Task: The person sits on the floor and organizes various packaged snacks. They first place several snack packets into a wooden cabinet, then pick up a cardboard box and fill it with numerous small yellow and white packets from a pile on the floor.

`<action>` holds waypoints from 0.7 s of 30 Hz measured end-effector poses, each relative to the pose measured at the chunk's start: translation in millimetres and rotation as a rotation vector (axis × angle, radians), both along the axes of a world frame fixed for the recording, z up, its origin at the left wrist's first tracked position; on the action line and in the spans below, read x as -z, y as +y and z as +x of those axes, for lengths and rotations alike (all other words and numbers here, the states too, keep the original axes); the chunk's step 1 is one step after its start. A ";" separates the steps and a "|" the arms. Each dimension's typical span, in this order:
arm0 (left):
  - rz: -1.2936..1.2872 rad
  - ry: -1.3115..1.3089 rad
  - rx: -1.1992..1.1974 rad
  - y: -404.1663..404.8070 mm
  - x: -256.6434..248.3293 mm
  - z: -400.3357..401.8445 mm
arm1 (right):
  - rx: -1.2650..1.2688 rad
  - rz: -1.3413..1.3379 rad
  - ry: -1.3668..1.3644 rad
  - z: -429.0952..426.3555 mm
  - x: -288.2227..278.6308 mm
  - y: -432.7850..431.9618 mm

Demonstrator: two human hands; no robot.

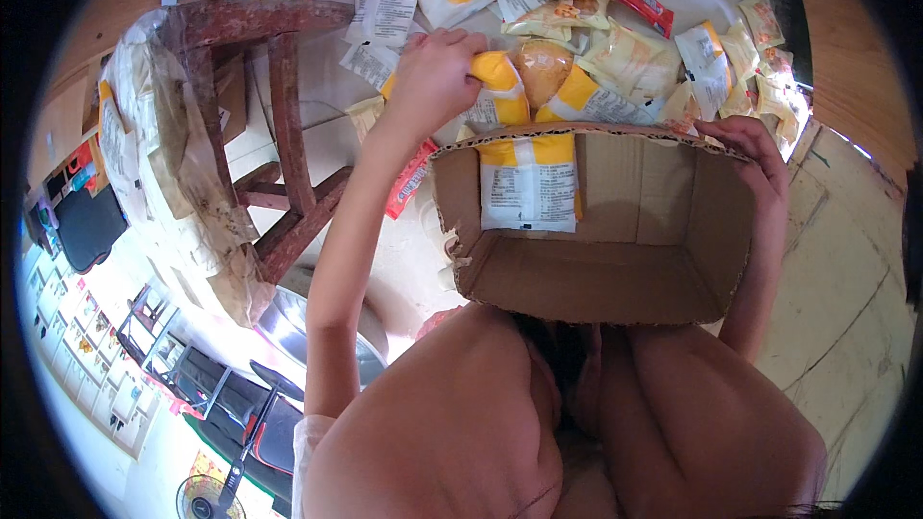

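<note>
An open cardboard box with rough-cut edges rests against my knees, its opening facing me. Inside, at its left, stands a white and yellow snack packet with printed text. My left hand is closed around the end of another yellow and white packet, just beyond the box's far rim. My right hand grips the box's far right corner, fingers over the rim. Close to the held packet lie a round cracker in clear wrap and one more yellow and white packet.
Many wrapped snacks cover the floor beyond the box, among them a red packet. Another red packet lies left of the box. A worn wooden stool stands on the left, beside a plastic bag of packets. A metal basin sits behind it.
</note>
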State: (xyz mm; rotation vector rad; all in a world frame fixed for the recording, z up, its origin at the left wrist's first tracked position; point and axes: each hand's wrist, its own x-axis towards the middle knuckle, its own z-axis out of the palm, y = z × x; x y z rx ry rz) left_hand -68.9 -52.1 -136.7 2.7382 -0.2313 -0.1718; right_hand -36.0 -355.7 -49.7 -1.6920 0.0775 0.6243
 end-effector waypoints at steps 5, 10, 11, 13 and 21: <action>-0.224 -0.166 -0.299 18.5 -46.4 -3.4 | 0.002 0.014 0.003 0.2 0.9 0.8; -0.670 -0.115 -0.575 -7.7 -133.0 -3.1 | 0.033 -0.009 0.029 0.2 3.0 -0.5; -0.734 -0.100 -0.509 -16.6 -141.4 -4.2 | 0.078 -0.015 0.056 -1.8 0.1 2.9; -0.771 -0.077 -0.281 -34.7 -148.8 -9.5 | 0.103 0.000 0.086 -2.4 0.1 5.5; -0.613 0.247 0.327 -113.9 -121.9 -29.6 | 0.047 0.034 0.057 0.4 2.5 2.1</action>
